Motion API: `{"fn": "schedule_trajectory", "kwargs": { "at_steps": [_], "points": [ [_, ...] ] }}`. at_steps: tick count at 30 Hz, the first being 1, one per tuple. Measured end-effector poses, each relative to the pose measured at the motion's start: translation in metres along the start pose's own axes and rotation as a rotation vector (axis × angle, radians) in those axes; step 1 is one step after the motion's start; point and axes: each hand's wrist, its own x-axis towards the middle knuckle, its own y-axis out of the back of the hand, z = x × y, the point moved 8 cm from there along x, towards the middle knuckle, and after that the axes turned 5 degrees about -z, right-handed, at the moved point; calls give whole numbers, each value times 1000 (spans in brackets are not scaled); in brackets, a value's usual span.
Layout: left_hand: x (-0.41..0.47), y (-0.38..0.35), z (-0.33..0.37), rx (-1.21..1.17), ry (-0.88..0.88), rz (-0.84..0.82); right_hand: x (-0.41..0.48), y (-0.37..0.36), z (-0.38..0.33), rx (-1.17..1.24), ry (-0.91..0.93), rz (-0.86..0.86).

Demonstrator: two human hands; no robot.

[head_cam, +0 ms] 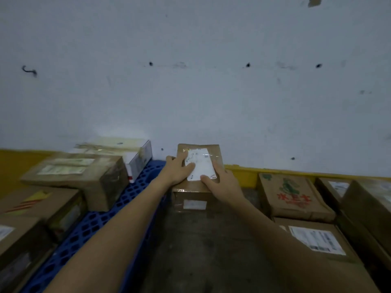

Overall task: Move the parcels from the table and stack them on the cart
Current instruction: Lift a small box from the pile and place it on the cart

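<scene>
Both hands are on a small brown cardboard parcel [195, 194] with a white label on top, which stands at the far left edge of the dark bench [201, 250], close to the pale wall [190, 81]. The left hand [177, 169] covers the top's left side, thumb on the label and fingers wrapped over the left edge. The right hand [222, 182] clasps the right side, its thumb on the label's near corner. The parcel is thus gripped between the two, though I cannot tell whether it is lifted off the bench. Its long axis runs away from the person, toward the wall. The blue perforated plastic cart deck [101, 225], which I take to be the cart, lies just beside it on the left. The coming move is likely a short carry leftward, with the left hand nearer the goal. On that deck four parcels show: one white box [135, 153] and three brown boxes [78, 172]. On the bench to the right, at least four more brown cardboard parcels [294, 195] wait, the outermost cut off by the frame.
</scene>
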Motion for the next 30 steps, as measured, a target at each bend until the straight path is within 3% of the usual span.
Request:
{"fn": "schedule_trajectory", "kwargs": {
  "at_steps": [12, 15, 22, 30],
  "points": [
    [0, 42, -118, 102, 174, -48, 35, -123, -53, 128, -29, -151],
    [14, 41, -131, 222, 172, -63, 48, -138, -56, 92, -55, -117],
    [62, 69, -127, 764, 66, 0, 93, -150, -69, 45, -126, -54],
    [117, 87, -149, 815, 114, -13, 146, -160, -83, 33, -149, -20]
  ]
}}
